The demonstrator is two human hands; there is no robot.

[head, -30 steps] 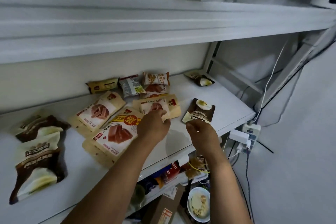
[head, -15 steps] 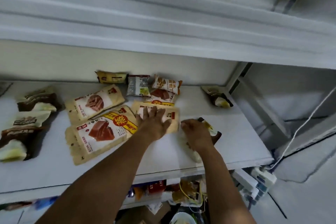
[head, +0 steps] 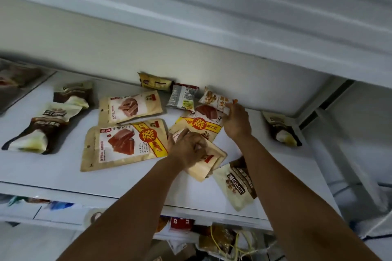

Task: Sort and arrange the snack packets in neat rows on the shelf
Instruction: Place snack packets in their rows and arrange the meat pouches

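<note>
1. Landmark: large pouch [head: 127, 144], flat on the shelf [head: 53, 171]; all places below are given from it
2. Left hand [head: 186, 148]: spread flat half a second ago, now curled round a tan pouch [head: 206, 167] just right of the large pouch; that pouch has been drawn forward and lies skewed
3. Right hand [head: 236, 122]: has left the brown-and-cream pouch [head: 235, 184], which lies released, right of and in front of the large pouch; its fingers now pinch the end of a small orange packet [head: 213, 99], right of and behind the large pouch
4. Hands apart, each clamped on its own packet
5. Reading: sorting by kind appears under way; packets lie overlapped and askew, so no neat row is formed yet
</note>
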